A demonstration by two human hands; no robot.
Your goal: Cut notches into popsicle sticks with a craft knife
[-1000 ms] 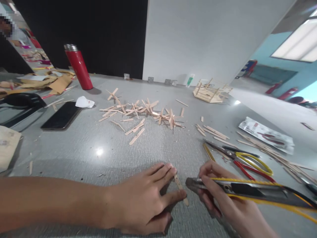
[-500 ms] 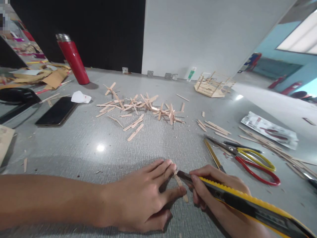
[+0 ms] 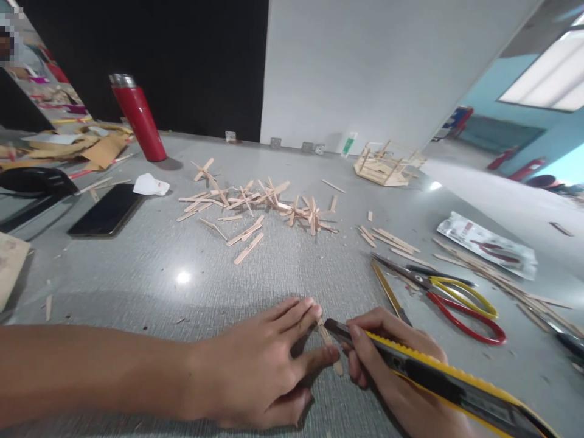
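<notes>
My left hand holds a small notched wooden craft stick down on the grey table, its fingertips bearing on the far end and the index finger across the lower part. From the right, my right hand grips a yellow and black utility knife near its front. The knife's dark tip lies close beside the stick, just right of my left fingertips; whether it touches the wood I cannot tell. Behind the right hand lies a thin tool with a gold-coloured shaft, partly hidden.
Scissors with red and yellow handles lie at the right, near long wooden strips and a silver packet. Cut sticks form a loose pile ahead. A wooden frame model, red flask and phone stand or lie farther off.
The camera view has shifted slightly, so objects sit a little lower and those at the right a little farther left. Both hands keep nearly the same pose around the stick and knife.
</notes>
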